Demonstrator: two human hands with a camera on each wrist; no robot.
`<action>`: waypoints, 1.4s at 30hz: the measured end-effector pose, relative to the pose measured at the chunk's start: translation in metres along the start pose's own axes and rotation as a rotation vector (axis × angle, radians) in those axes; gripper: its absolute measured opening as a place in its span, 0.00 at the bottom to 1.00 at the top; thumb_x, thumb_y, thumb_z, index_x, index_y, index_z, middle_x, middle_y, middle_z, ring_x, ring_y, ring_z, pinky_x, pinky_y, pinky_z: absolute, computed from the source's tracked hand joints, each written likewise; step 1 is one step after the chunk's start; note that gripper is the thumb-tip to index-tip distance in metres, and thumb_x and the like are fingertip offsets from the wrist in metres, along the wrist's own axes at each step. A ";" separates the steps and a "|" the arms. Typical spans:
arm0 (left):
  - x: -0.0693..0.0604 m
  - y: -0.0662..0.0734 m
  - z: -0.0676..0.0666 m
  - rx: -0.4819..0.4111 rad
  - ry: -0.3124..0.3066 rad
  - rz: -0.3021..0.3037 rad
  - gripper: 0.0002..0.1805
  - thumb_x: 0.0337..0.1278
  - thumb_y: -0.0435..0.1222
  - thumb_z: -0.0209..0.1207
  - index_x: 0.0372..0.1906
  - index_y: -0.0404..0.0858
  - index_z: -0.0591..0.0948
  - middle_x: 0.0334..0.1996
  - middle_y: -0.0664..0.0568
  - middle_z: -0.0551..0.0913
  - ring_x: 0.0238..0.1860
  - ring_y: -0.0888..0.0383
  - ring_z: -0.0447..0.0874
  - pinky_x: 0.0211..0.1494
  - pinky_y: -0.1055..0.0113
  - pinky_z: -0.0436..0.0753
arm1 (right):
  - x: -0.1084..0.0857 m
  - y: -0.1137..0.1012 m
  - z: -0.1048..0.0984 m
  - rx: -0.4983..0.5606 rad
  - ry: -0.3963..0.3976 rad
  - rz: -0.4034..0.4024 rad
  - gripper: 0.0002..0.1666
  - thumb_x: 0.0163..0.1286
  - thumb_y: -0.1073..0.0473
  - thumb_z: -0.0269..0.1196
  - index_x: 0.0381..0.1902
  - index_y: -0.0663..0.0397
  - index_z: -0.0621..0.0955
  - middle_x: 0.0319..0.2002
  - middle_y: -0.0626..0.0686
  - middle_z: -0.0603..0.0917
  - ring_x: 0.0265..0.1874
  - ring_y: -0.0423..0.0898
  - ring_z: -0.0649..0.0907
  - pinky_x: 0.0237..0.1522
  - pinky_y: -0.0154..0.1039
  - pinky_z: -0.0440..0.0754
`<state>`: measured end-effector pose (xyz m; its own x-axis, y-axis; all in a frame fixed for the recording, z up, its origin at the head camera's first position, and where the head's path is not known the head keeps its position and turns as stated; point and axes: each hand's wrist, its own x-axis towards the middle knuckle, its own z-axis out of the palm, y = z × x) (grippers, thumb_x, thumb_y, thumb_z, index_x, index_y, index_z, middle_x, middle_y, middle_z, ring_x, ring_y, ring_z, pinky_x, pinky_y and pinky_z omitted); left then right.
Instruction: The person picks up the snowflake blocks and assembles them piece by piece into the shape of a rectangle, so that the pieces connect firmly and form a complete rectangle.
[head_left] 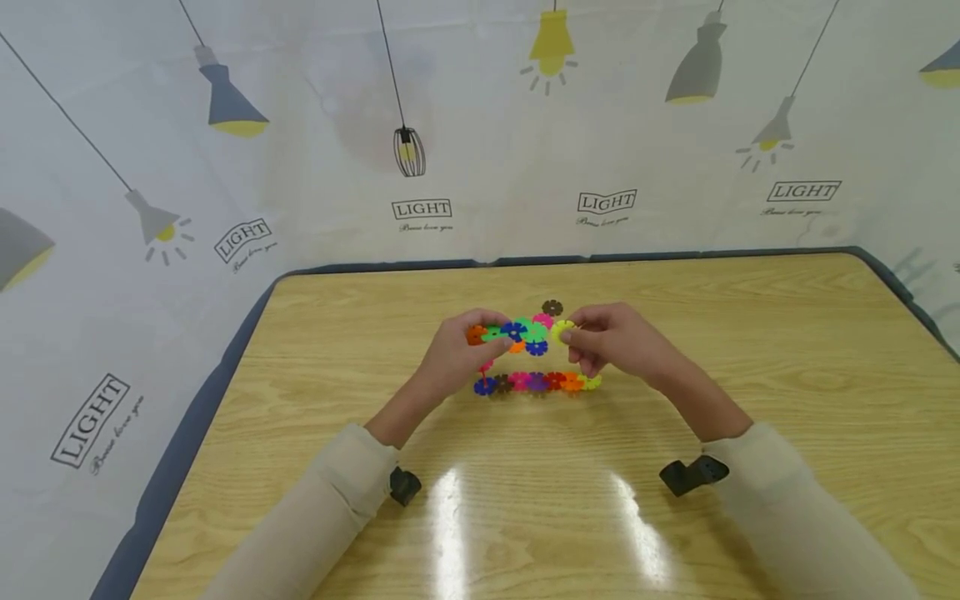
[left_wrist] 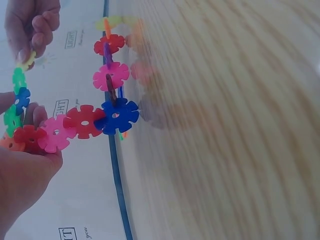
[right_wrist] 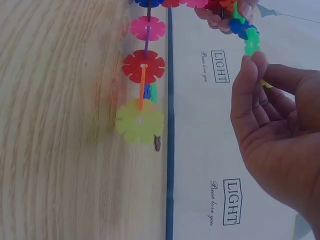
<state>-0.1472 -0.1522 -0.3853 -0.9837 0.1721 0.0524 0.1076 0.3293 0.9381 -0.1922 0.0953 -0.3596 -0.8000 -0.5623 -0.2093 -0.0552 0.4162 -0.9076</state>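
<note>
Notched plastic flower discs are joined into a frame of a bottom row (head_left: 536, 382), an upright side and an upper row. The side climbs from a blue corner disc (left_wrist: 122, 120) through a red disc (left_wrist: 82, 122) and a pink disc (left_wrist: 56, 134). My left hand (head_left: 456, 348) grips the upper row's left end, near an orange disc (head_left: 476, 335) and a blue disc (head_left: 513, 332). With thumb and fingers, my right hand (head_left: 617, 340) pinches a yellow disc (head_left: 561, 332) at that row's right end, against a green disc (right_wrist: 252, 42). Whether their slots are joined is hidden.
On the wooden table (head_left: 337, 333), a loose brown disc (head_left: 552, 307) lies beyond the hands, with a pink disc (head_left: 543, 321) and a few others partly hidden behind the frame. A printed fabric backdrop (head_left: 510, 167) rises along the table's far edge.
</note>
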 end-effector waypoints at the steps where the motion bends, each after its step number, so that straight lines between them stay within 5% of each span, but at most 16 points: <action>1: 0.000 0.000 0.000 0.002 0.000 0.000 0.14 0.63 0.37 0.62 0.51 0.39 0.81 0.45 0.48 0.83 0.18 0.58 0.69 0.23 0.69 0.73 | 0.001 0.000 0.001 -0.010 0.004 -0.008 0.12 0.74 0.56 0.58 0.41 0.63 0.78 0.30 0.62 0.80 0.23 0.49 0.81 0.32 0.42 0.85; 10: 0.001 -0.002 0.003 -0.035 0.004 0.016 0.13 0.64 0.40 0.61 0.50 0.40 0.82 0.42 0.46 0.83 0.22 0.47 0.71 0.26 0.66 0.75 | 0.002 -0.006 0.006 -0.109 0.040 -0.039 0.11 0.73 0.57 0.59 0.35 0.61 0.80 0.27 0.55 0.81 0.23 0.49 0.81 0.33 0.41 0.85; 20: 0.001 -0.004 0.007 -0.073 0.044 0.080 0.12 0.67 0.43 0.58 0.45 0.40 0.84 0.23 0.52 0.76 0.17 0.58 0.64 0.22 0.69 0.68 | 0.003 -0.012 0.014 -0.197 0.063 -0.053 0.13 0.73 0.59 0.59 0.30 0.61 0.81 0.25 0.55 0.82 0.23 0.48 0.82 0.32 0.39 0.85; 33: 0.006 -0.007 0.009 -0.071 0.027 0.090 0.11 0.68 0.40 0.57 0.45 0.38 0.83 0.31 0.43 0.80 0.22 0.46 0.72 0.25 0.68 0.75 | 0.003 -0.014 0.009 -0.281 0.060 -0.061 0.14 0.73 0.57 0.59 0.29 0.60 0.80 0.22 0.53 0.80 0.22 0.49 0.82 0.34 0.48 0.84; 37: 0.006 -0.008 0.010 -0.083 0.034 0.075 0.12 0.68 0.41 0.57 0.46 0.37 0.83 0.33 0.46 0.83 0.31 0.44 0.79 0.32 0.65 0.79 | 0.003 -0.013 0.008 -0.259 0.081 -0.070 0.15 0.73 0.56 0.59 0.28 0.58 0.80 0.21 0.53 0.80 0.22 0.50 0.82 0.35 0.50 0.83; 42: 0.003 -0.010 0.008 -0.094 0.031 0.076 0.14 0.68 0.40 0.58 0.50 0.35 0.83 0.38 0.44 0.84 0.41 0.46 0.82 0.49 0.50 0.82 | 0.004 -0.008 0.008 -0.166 0.081 -0.079 0.12 0.72 0.55 0.60 0.31 0.58 0.80 0.24 0.55 0.80 0.23 0.51 0.81 0.34 0.48 0.84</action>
<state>-0.1497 -0.1474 -0.3973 -0.9774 0.1641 0.1332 0.1690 0.2277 0.9590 -0.1897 0.0841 -0.3556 -0.8344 -0.5412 -0.1039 -0.2121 0.4894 -0.8459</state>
